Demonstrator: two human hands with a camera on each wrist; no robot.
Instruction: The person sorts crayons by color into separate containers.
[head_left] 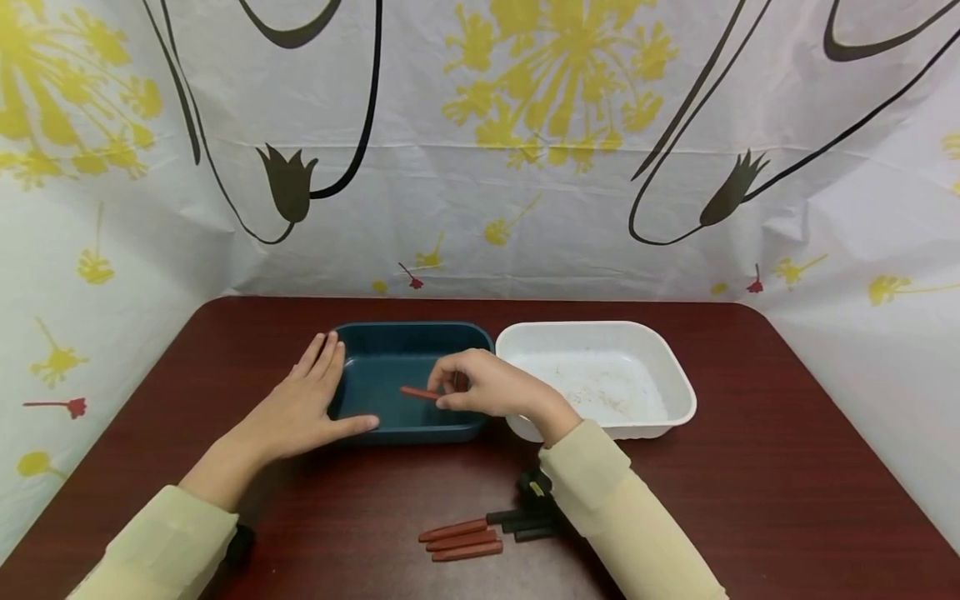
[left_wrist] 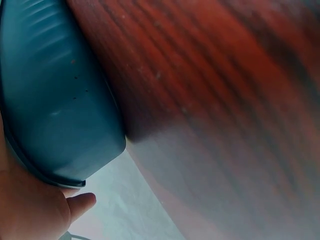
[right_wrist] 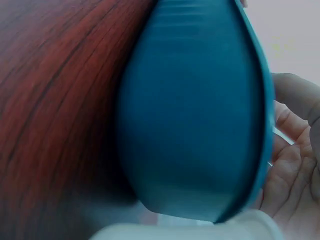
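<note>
Pinching red stick (head_left: 416, 392), right hand (head_left: 491, 385) over blue tray (head_left: 378, 379), 3 o'clock side; left hand (head_left: 306, 410), thumb wide, touches 9 o'clock end

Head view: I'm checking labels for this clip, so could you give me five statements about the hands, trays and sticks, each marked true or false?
1. The right hand pinches a red stick over the blue tray. True.
2. The left hand holds a stick too. False: it holds none and touches the blue tray's rim.
3. Three other red sticks lie close together on the table. True.
4. The black sticks lie inside the blue tray. False: they lie on the table, beside the red ones.
5. The white tray stands to the right of the blue one. True.
</note>
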